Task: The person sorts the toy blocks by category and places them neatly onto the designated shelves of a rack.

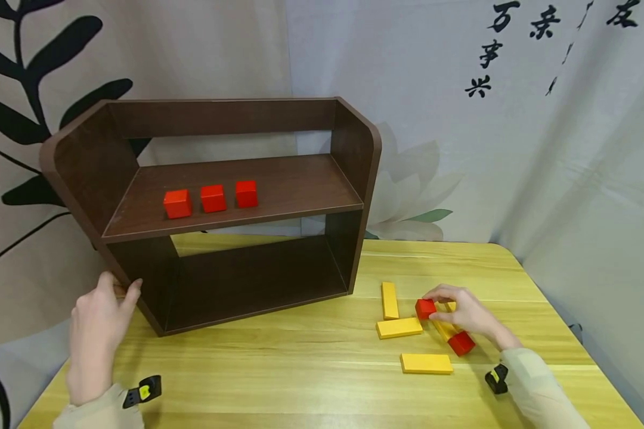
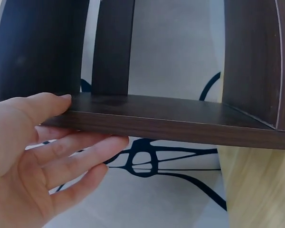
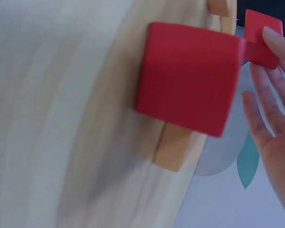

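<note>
My left hand [image 1: 98, 325] holds the left side panel of a dark brown wooden shelf unit [image 1: 231, 116]. In the left wrist view, its thumb lies on one face of the panel [image 2: 180, 128] and the fingers reach beneath. Over on the right, my right hand [image 1: 469, 313] pinches a red cube [image 1: 425, 308] between thumb and fingers, among the yellow blocks. A second red cube [image 1: 461, 343] lies close below that hand and looms large in the right wrist view. Three red cubes [image 1: 213, 198] stand in a row on the upper shelf board.
Several yellow oblong blocks [image 1: 426, 363] lie on the light wood table [image 1: 279, 369], to the right of the shelf unit. One yellow block [image 1: 389, 301] points away toward the back. Behind the table hangs a pale printed curtain [image 1: 515, 149].
</note>
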A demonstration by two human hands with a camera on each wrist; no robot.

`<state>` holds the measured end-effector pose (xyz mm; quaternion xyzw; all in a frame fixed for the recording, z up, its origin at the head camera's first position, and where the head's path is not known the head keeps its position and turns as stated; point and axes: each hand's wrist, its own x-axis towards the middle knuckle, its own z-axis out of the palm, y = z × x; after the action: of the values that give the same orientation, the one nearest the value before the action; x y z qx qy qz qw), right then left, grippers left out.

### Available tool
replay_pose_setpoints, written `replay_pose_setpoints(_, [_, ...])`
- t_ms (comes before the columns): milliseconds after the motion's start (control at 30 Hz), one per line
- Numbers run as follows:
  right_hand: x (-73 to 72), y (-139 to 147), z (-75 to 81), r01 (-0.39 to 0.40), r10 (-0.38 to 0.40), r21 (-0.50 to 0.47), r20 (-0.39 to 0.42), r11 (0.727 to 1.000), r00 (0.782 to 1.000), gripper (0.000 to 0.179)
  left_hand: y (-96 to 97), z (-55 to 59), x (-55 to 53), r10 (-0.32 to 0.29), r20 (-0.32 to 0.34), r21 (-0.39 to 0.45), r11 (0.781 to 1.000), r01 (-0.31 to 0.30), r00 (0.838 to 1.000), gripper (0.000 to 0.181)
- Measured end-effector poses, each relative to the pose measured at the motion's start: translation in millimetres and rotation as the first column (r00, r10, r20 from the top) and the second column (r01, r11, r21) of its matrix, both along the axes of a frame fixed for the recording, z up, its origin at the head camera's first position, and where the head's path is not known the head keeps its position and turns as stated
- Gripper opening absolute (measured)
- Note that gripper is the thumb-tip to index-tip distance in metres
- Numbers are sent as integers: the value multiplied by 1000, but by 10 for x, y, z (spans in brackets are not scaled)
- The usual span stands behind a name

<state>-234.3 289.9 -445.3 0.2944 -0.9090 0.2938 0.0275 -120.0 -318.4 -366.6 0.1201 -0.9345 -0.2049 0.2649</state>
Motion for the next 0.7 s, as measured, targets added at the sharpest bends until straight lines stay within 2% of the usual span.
replay_pose_setpoints(267, [6,-77,131,9,-10,-20,-44,1000,999,35,1,8,-18,21,8,19,1000,-21,1000,36])
replay_pose_setpoints(433, [30,-174,232,12,-16,-63,-62,998,998,36,25,18,-18,16,-14,-2,1000,-16,1000,30])
replay_pose_setpoints(700, [42,-392,424,-2,-23,-150,-160,989,987,35,28,4,-13,21,-20,-3,1000,-21,1000,27])
